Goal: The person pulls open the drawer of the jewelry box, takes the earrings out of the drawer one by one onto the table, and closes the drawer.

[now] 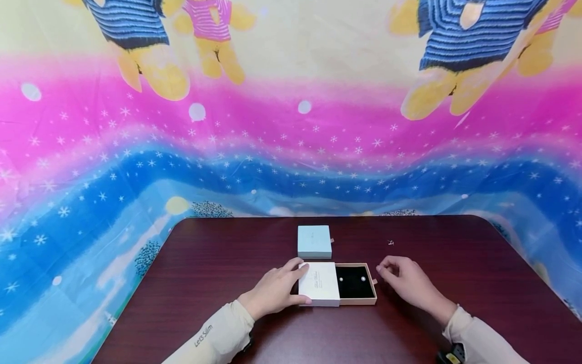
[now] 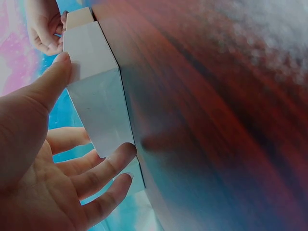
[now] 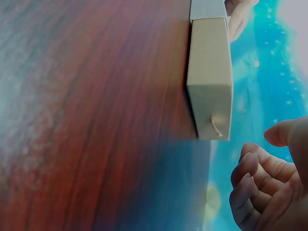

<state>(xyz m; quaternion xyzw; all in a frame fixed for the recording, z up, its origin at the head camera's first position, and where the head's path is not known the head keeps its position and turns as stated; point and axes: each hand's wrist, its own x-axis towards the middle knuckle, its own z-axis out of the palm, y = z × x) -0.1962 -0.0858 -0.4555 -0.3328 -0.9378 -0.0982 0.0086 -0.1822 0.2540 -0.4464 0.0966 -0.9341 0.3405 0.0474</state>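
Note:
A white jewellery box sleeve (image 1: pixel 318 285) lies flat on the table, its drawer (image 1: pixel 358 302) slid part way out to the right. Two pearl stud earrings (image 1: pixel 363 278) sit on the drawer's black lining. My left hand (image 1: pixel 277 288) grips the sleeve's left end, thumb at the near side and fingers at the far side. To the right of the drawer and its small ribbon tab (image 3: pixel 215 126), my right hand (image 1: pixel 409 280) hovers with loosely bent fingers. In the right wrist view its thumb and fingertips are apart, with nothing seen between them.
A closed pale blue box (image 1: pixel 314 241) with a small tab stands just behind the white one. Farther right lies a tiny silvery piece (image 1: pixel 390 242), too small to make out. The dark wooden table (image 1: pixel 218 253) ends at a patterned cloth backdrop (image 1: pixel 291 126).

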